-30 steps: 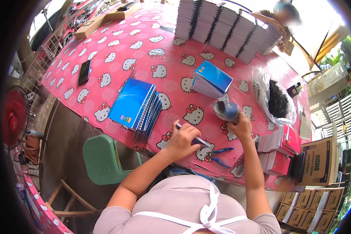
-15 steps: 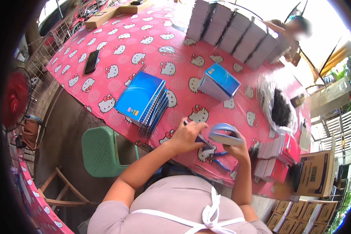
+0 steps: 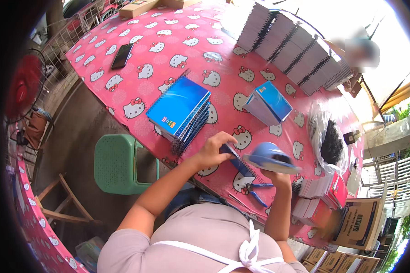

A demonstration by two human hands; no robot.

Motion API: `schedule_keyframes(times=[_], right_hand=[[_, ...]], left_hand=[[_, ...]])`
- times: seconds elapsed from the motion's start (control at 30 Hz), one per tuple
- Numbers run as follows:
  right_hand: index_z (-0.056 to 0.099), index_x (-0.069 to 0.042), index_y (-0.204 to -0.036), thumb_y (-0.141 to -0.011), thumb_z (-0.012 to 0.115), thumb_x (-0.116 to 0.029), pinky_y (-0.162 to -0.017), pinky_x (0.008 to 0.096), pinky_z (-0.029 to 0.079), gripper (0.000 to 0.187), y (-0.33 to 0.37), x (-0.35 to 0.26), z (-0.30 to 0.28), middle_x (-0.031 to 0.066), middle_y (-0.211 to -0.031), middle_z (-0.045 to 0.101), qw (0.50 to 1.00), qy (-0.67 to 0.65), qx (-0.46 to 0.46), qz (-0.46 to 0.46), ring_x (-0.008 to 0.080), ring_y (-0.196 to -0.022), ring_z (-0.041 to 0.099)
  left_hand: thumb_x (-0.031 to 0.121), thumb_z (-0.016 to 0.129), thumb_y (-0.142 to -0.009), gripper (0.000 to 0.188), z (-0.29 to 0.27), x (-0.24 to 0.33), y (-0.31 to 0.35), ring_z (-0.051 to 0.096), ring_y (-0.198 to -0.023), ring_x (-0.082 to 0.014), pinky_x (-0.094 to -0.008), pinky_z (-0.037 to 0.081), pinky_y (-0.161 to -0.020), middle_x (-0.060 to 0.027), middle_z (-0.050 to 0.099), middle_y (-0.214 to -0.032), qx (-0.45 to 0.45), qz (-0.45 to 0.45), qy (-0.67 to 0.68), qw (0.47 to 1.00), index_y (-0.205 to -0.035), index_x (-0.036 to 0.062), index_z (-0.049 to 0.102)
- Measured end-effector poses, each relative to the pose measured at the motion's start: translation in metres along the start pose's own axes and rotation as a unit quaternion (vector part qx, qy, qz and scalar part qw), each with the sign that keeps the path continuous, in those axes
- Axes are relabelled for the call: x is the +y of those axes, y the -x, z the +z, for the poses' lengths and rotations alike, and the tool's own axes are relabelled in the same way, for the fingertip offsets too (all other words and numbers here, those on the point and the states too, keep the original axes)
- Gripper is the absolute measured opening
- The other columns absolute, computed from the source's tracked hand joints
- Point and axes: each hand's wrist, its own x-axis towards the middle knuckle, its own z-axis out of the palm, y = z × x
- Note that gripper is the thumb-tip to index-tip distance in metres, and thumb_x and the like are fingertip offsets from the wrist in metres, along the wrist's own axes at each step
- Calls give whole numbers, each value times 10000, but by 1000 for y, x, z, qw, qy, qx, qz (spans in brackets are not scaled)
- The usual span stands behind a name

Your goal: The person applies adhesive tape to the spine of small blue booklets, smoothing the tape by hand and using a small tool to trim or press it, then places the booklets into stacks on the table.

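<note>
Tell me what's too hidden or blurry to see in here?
- Blue rounded object: smeared by blur in the head view.
- Right hand: some fingers hidden behind that object, head view.
- Blue spiral-bound item: one end covered by the left hand, head view.
- Stacked cardboard boxes: cut off by the head view's lower edge.

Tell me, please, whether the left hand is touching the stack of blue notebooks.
Apart. The head view shows a strip of pink tablecloth between the left hand and the stack of blue notebooks.
</note>
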Motion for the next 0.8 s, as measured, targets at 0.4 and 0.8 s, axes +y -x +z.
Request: schedule_keyframes(times=[0.4,0.8], right_hand=[[592,-23,-943,-664,693,33,-686,266,485,303,-19,-10,4,20,-810,632,992,-93,-4,83,110,-751,590],[604,-36,-1172,-705,750,-163,-831,397,497,505,-1,71,-69,160,-978,665,894,281,266,226,348,-923,644]], left_hand=[[-74,637,-831,306,0,-17,9,635,-916,-95,-238,515,-802,-57,700,-1017,44,-65,219,973,-1120,21,677],[-117,588,-836,317,2,-23,4,639,-931,-107,-249,521,-835,-64,690,-1022,18,-113,312,943,-1110,23,666]])
